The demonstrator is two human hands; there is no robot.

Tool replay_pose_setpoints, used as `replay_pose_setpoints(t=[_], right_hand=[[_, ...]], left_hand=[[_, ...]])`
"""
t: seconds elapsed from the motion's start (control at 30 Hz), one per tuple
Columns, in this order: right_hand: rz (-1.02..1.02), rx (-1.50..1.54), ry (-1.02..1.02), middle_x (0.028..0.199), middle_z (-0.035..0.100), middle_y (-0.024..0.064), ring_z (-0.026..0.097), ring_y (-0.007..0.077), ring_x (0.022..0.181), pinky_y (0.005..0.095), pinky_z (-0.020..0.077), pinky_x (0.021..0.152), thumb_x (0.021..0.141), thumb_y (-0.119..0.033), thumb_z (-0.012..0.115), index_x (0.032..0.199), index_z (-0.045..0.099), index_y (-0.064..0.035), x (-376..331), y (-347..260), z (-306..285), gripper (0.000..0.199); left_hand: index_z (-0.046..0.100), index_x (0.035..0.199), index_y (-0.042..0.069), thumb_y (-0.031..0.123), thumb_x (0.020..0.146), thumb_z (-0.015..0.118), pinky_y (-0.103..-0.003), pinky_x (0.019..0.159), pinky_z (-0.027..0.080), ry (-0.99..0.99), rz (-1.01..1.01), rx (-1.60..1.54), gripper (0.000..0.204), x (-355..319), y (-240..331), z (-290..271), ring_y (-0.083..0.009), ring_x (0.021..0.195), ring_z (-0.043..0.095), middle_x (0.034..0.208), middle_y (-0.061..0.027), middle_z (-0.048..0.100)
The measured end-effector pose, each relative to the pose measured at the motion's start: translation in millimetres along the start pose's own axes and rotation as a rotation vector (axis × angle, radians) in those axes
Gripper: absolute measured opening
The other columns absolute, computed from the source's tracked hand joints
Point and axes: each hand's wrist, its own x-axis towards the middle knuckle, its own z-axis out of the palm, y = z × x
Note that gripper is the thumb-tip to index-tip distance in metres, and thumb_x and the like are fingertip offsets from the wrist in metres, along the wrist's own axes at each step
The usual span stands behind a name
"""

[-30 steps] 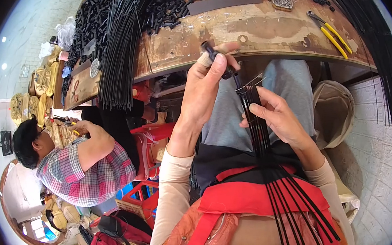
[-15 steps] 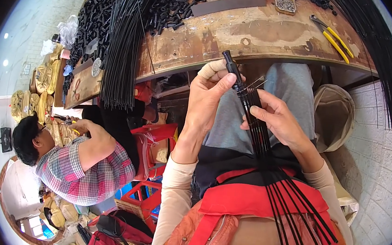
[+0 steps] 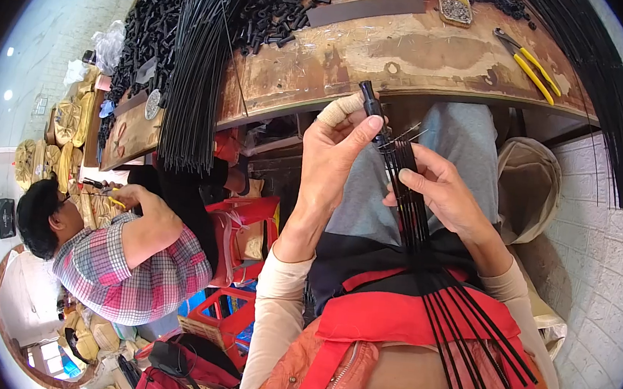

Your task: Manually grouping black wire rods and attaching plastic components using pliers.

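My left hand (image 3: 332,155), with tape wrapped round a finger, pinches a black tubular plastic piece (image 3: 368,95) that looks like an umbrella runner, thumb pressed on its side. Thin black umbrella ribs (image 3: 414,223) run from its lower end down across my lap, fanning out over the red apron. Fingers and thumb of my right hand (image 3: 441,190) close on the ribs just below the runner. Between the hands a thin wire (image 3: 410,131) sticks out to the right. How the ribs join the runner is partly covered by my fingers.
The wooden bench (image 3: 323,75) ahead carries a heap of black plastic runners (image 3: 269,10), a bundle of ribs (image 3: 195,93), yellow-handled pliers (image 3: 530,69) and a dish of small metal parts (image 3: 455,9). More ribs (image 3: 604,110) hang at the right. A co-worker (image 3: 133,260) sits at left.
My left hand and the runner have shifted very slightly to the right. Both grips stay the same. The co-worker's hands have moved a little.
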Motion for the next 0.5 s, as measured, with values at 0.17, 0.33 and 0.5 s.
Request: replay_pose_setpoints(t=[0.17,0.33,0.5], right_hand=[[0.019,-0.009,0.003,0.096,0.058,0.0043,0.061,0.0143,0.086,0.0359,0.0567,0.08,0.096,-0.011,0.054,0.122,0.051,0.0002,0.5,1.2,-3.2,0.028],[0.019,-0.019,0.004,0.095,0.057,0.0042,0.061,0.0142,0.087,0.0361,0.0568,0.08,0.096,-0.012,0.055,0.122,0.051,0.0001,0.9,0.1,-1.3,0.029],[0.009,0.01,-0.007,0.096,0.057,0.0039,0.061,0.0144,0.087,0.0365,0.0571,0.08,0.095,-0.013,0.056,0.123,0.051,0.0,3.5,3.3,-4.2,0.031]], left_hand=[[0.062,0.115,-0.001,0.007,0.088,0.068,-0.028,0.085,0.05,-0.021,0.036,0.031,0.028,-0.5,5.3,4.8,-0.0131,0.093,0.063,0.1,-0.0083,0.069],[0.062,0.117,-0.001,0.005,0.087,0.069,-0.026,0.082,0.05,-0.012,0.003,-0.004,0.031,-0.2,1.2,1.8,-0.0109,0.091,0.062,0.1,-0.0082,0.069],[0.06,0.121,-0.001,0.005,0.089,0.066,-0.026,0.084,0.051,0.034,0.053,0.124,0.033,3.6,-0.1,-0.8,-0.0125,0.091,0.064,0.099,-0.0088,0.069]])
